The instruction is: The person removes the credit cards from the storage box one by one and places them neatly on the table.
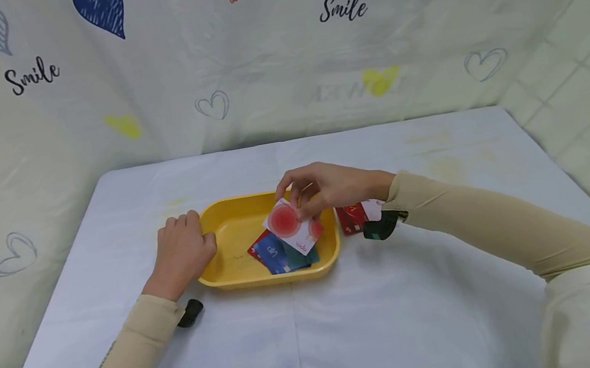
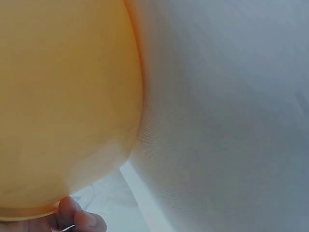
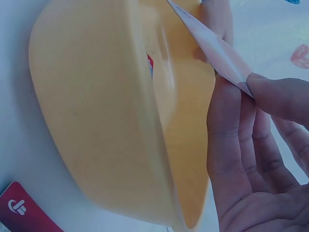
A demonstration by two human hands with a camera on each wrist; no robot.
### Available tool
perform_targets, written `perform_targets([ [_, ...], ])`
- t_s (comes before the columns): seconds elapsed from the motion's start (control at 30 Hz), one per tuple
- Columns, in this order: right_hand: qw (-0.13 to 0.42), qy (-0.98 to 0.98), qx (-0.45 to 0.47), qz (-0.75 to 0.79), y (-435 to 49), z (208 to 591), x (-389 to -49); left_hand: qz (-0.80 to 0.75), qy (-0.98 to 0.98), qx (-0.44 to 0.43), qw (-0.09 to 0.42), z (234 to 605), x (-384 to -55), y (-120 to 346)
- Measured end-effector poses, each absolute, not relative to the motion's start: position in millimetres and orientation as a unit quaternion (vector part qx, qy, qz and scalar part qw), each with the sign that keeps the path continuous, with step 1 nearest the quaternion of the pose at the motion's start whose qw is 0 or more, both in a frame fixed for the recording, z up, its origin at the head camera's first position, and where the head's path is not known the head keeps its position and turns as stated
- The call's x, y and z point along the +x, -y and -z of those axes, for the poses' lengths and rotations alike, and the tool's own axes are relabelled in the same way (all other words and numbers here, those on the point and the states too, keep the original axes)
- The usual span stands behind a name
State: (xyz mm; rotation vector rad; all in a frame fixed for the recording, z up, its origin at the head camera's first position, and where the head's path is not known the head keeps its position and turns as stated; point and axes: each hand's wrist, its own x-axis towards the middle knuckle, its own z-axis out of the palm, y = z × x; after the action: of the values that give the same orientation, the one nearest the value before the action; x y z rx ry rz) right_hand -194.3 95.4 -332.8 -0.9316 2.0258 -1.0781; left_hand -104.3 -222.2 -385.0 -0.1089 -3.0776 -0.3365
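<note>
The right hand [image 1: 325, 187] pinched the white card [image 1: 292, 226] between thumb and fingers; the card lay on that hand's left, near side, tilted, its long axis slanting from far left to near right across the surface [image 1: 411, 321]. It hung over the right half of the tray [image 1: 229, 231], above the blue card [image 1: 273, 255], with the right hand nearer to both. The left hand [image 1: 179, 246] gripped the tray's end toward the surface's left edge. The tray stretched roughly along the far edge; the red card [image 1: 351, 219] lay just outside, toward the right edge.
</note>
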Motion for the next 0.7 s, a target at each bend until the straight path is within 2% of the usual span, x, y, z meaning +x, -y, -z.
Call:
perform_targets([
  [0.7,0.288,-0.792,-0.330,0.426,-130,323,-189,0.089,0.995,-0.036,0.025,385,-101,220],
])
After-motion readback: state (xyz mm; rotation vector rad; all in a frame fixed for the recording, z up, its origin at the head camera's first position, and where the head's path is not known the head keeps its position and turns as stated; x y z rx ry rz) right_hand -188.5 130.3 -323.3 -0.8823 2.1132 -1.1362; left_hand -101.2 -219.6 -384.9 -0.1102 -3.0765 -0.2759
